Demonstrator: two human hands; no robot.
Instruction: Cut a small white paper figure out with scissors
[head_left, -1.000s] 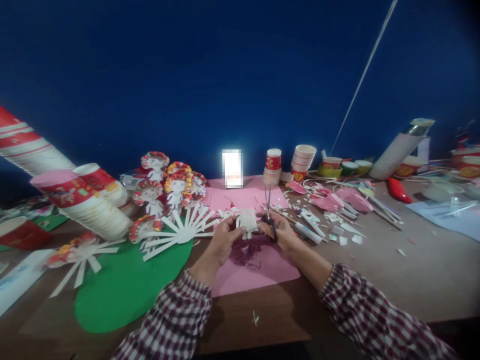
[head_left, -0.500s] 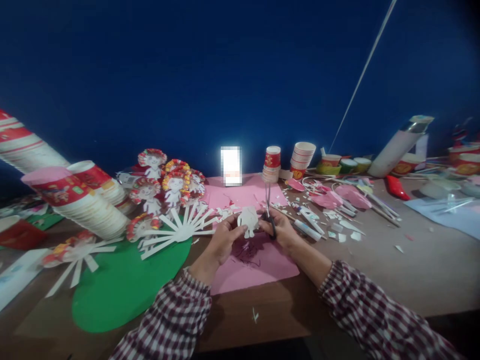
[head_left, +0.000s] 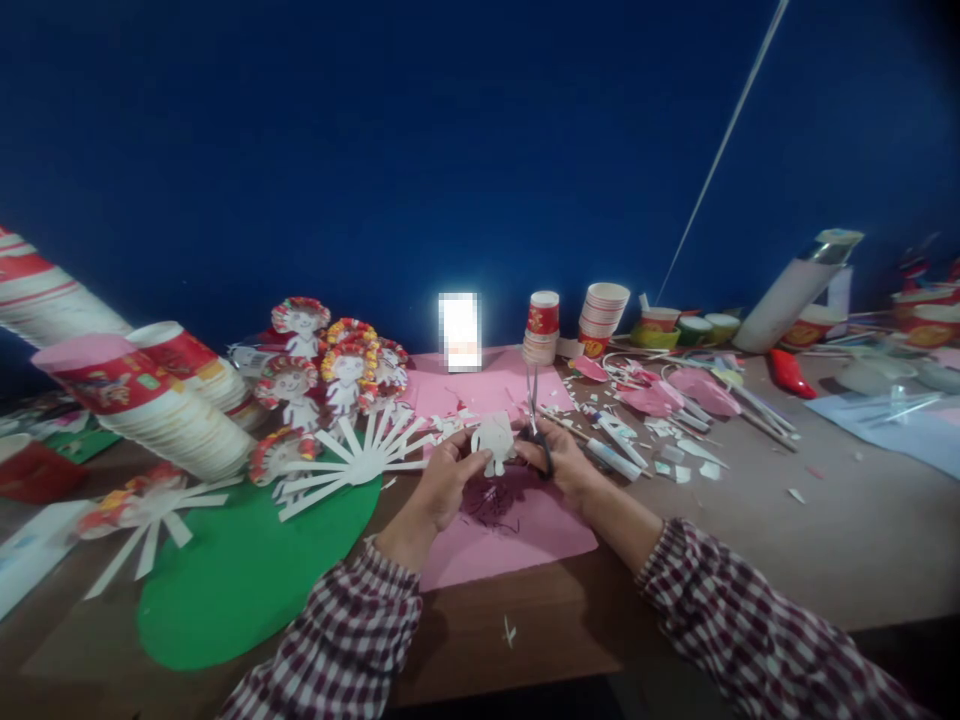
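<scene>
A small white paper cut-out figure (head_left: 494, 442) hangs over the pink paper (head_left: 517, 555), pinched at its left side by my left hand (head_left: 448, 478). My right hand (head_left: 568, 465) holds a pair of scissors (head_left: 537, 425), blades pointing up and away, dark handle round the fingers. Its fingertips also reach the right edge of the cut-out. The scissor blades stand slightly apart, beside the paper and not around it. Dark thin scraps (head_left: 491, 505) lie on the pink paper below my hands.
Left are a green sheet (head_left: 247, 590), a white paper fan shape (head_left: 366, 466), several finished paper figures (head_left: 349, 370) and leaning paper cup stacks (head_left: 150, 400). At the back stand more cups (head_left: 543, 318). Scraps, markers (head_left: 615, 458) and a red object (head_left: 791, 374) lie right.
The scissor blades have parted slightly. Both hands keep their hold on the cut-out and scissors, and the whole view has shifted a little.
</scene>
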